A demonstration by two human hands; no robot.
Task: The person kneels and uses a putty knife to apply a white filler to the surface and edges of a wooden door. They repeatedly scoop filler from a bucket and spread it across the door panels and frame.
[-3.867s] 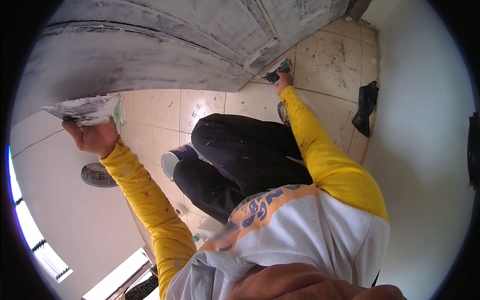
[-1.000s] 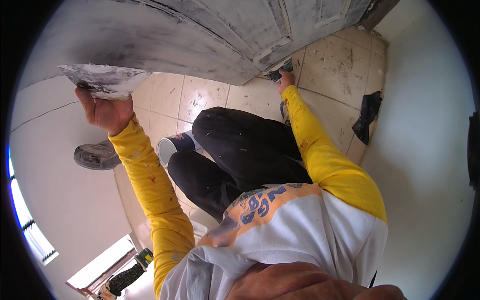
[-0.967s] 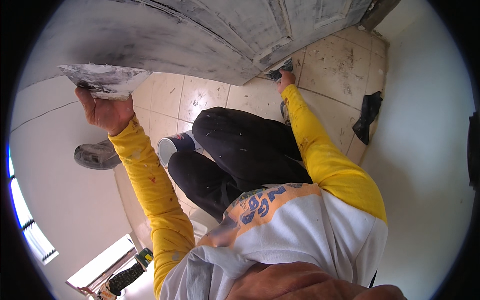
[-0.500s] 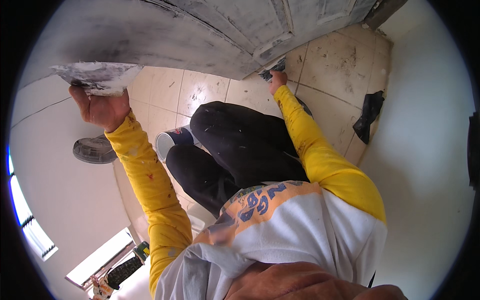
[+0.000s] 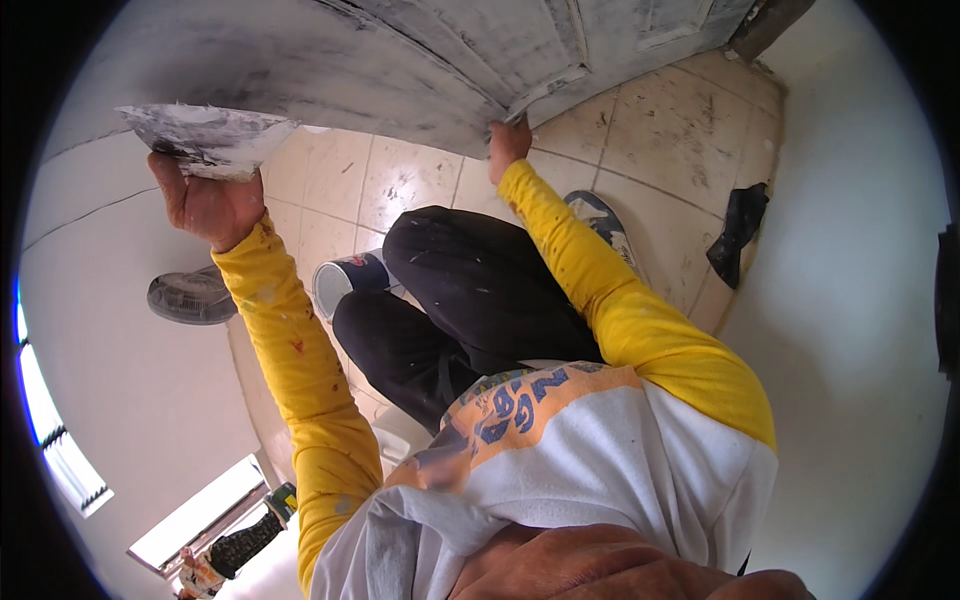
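My left hand [image 5: 218, 208] grips the near edge of a flat putty board [image 5: 205, 140], its upper face smeared with white and grey filler. The board is held close beside a grey-white panelled door [image 5: 400, 75]. At the lower part of that door, my right hand [image 5: 509, 150] is closed and pressed against its surface near the raised moulding. A putty knife was visible in this hand a moment ago; now its blade barely stands out against the door and the fingers hide its handle. My knees, in dark trousers, are bent beneath my arms.
A paint bucket [image 5: 350, 277] lies on its side by my knees. A fan [image 5: 190, 297] stands beyond my left forearm. Near the right wall [image 5: 850, 300] rests a black object [image 5: 737, 235] on the stained tiles [image 5: 660, 140]. Another person [image 5: 235, 555] appears at lower left.
My right hand has moved left and up from above the floor onto the door, taking the putty knife with it. The board in my left hand has shifted slightly up and right.
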